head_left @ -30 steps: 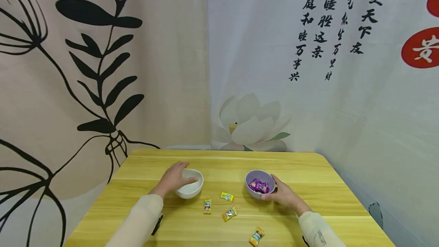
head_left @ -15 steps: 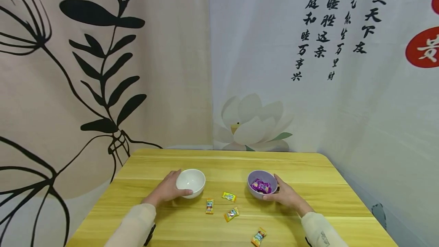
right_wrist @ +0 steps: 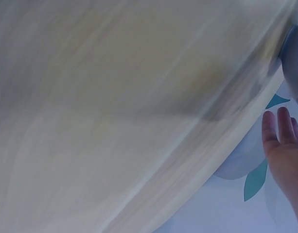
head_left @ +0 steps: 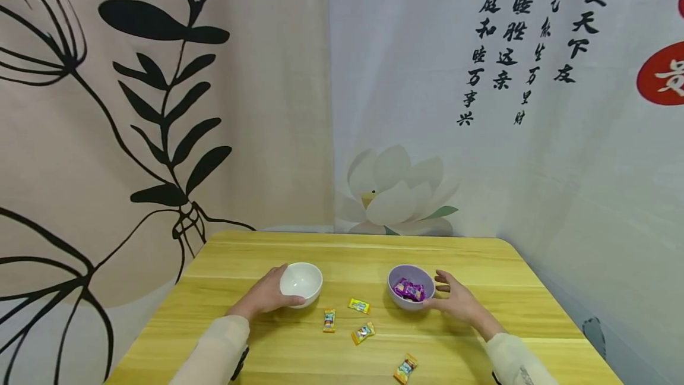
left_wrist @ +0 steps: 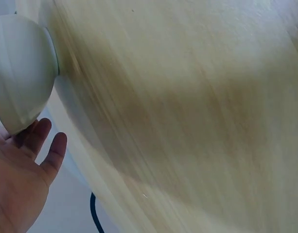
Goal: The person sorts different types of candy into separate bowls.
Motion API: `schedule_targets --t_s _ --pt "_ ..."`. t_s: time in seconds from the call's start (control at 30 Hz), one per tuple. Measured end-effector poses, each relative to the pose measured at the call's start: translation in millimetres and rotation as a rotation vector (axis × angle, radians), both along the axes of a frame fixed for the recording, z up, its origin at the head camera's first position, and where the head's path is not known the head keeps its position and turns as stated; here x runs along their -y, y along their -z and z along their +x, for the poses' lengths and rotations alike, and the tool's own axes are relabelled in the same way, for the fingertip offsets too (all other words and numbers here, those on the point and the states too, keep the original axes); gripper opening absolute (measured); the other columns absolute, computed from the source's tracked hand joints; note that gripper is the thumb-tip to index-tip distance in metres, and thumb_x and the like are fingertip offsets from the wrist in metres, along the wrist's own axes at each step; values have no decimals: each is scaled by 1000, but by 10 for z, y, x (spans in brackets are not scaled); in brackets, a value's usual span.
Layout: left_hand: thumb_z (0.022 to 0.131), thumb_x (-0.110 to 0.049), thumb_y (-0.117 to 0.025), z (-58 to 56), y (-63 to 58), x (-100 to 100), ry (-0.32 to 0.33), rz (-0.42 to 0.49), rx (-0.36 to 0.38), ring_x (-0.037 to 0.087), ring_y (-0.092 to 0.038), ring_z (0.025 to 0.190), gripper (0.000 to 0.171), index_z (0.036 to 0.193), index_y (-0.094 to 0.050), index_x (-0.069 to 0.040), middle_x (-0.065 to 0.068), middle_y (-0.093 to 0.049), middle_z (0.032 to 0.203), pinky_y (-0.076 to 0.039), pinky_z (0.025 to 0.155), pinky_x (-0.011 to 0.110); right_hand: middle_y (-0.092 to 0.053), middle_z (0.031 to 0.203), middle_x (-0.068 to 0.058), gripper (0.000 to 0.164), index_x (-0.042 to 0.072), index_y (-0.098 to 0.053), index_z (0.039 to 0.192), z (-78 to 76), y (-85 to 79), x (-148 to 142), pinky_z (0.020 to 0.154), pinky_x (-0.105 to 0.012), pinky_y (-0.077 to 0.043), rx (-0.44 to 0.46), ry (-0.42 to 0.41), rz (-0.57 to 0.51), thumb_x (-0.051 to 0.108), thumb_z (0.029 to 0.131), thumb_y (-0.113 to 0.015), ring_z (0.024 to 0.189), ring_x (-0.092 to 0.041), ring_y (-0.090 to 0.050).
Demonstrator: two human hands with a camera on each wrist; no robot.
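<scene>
Two grips: one left grip (head_left: pixel 266 294), one right grip (head_left: pixel 458 302). One desk (head_left: pixel 304 361). Two bowls: one white bowl (head_left: pixel 301 281), one purple bowl (head_left: pixel 410 272). Four loose sweets: one yellow sweet (head_left: pixel 359 305), three orange sweets (head_left: pixel 363 333). In the purple bowl, several purple sweets (head_left: pixel 410 290) overlap; their exact number cannot be told.

Ahead of you, a beige cloth backdrop (head_left: pixel 278 106) printed with a black leafy plant (head_left: pixel 141 19) and spidery black flowers (head_left: pixel 40 284) meets a whitish cloth backdrop (head_left: pixel 401 46) at an upright seam. On the whitish side you see columns of black Chinese calligraphy (head_left: pixel 515 31), a red oval (head_left: pixel 648 70) bearing a white character, cut by the frame's edge, and a pale lotus (head_left: pixel 392 195) low down. Your yellowish wood-grain worktop (head_left: pixel 352 254) has rounded far corners and carries soft shadows under diffuse light.
</scene>
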State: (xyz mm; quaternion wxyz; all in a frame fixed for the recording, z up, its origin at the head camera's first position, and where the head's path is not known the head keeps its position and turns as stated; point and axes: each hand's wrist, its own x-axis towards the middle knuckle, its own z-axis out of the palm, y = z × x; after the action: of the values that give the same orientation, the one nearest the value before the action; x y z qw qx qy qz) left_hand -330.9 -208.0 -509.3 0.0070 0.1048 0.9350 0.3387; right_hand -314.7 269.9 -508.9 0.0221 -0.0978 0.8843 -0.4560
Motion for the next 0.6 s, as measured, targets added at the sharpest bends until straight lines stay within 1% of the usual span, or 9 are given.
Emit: schedule_targets --t_s 0.07,0.17,0.23,0.3,0.4,0.47,0.53,0.6 --pt "69 -52 -87 -7 4 1 1 7 2 37 -52 122 114 152 -32 4 23 -43 145 -43 98 58 -41 146 -30 91 -6 -28 150 16 -13 -57 100 -53 -45 -9 0 8 29 84 -81 129 -47 -45" --pt "69 -54 -87 -11 13 1 -7 10 14 37 -50 124 116 153 -30 3 23 -42 147 -42 99 57 -48 141 -27 82 -7 -36 145 42 -21 -144 99 -54 -45 -24 -6 55 32 87 -78 126 -44 -48" --pt "69 -55 -86 -14 20 3 -14 5 16 38 -50 125 116 153 -30 3 23 -42 147 -41 100 57 -55 133 -24 73 -7 -44 140 66 -27 -192 97 -54 -46 -35 -17 90 33 88 -77 120 -40 -53" --pt "69 -55 -86 -15 27 4 -19 3 19 38 -50 125 117 153 -30 2 23 -42 147 -41 100 57 -62 123 -19 63 -7 -53 132 95 -28 -224 93 -50 -49 -49 -35 121 31 88 -77 112 -34 -59" --pt "68 -55 -87 -16 35 6 -23 -1 17 39 -50 125 116 153 -30 2 24 -42 147 -41 100 58 -67 108 -11 45 -3 -63 118 156 -31 -241 83 -38 -52 -67 -97 143 28 89 -76 98 -23 -62" --pt "68 -55 -87 -16 32 4 -22 -3 18 40 -49 125 116 153 -30 2 24 -42 147 -41 100 58 -67 100 -5 35 -1 -66 111 202 -22 -229 77 -31 -52 -78 -153 145 26 90 -75 91 -16 -61" --pt "68 -55 -87 -10 24 0 -21 -2 19 41 -48 126 117 153 -30 3 25 -42 147 -40 100 59 -67 96 -1 29 1 -68 107 262 -5 -201 73 -28 -51 -76 -219 138 24 91 -73 87 -11 -60" --pt "68 -54 -87 -6 22 -3 -22 1 19 41 -48 126 117 153 -30 3 25 -41 148 -40 101 59 -67 96 0 27 2 -70 107 327 17 -155 72 -26 -51 -69 -277 129 24 92 -73 87 -8 -60"
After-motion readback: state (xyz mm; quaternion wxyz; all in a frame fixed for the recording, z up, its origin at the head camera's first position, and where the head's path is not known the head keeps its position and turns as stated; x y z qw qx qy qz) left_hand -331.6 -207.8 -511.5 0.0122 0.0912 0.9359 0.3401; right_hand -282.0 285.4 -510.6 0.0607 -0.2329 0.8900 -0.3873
